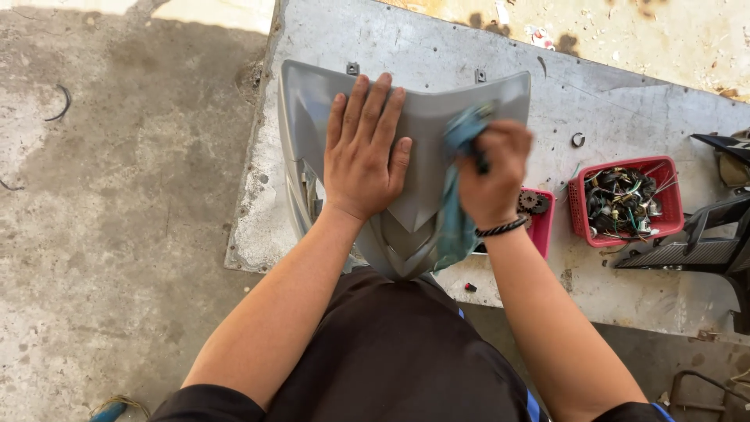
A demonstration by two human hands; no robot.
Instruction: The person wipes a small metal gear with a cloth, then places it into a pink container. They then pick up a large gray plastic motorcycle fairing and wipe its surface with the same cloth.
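One grey scooter fairing panel point(422, 195), lying on a metal work table point(609, 101). Left hand point(366, 152): flat, fingers spread on panel. Right hand point(492, 172): fist clenched around one blue rag point(455, 211), pressed on panel. Two red baskets: one of wiring point(625, 202), one with gear point(539, 215).

One view only, from a camera on the person's head, looking steeply down and close over both forearms (torso at the bottom edge). It takes in the metal table point(625, 117) ahead and concrete floor point(117, 234) to the left.
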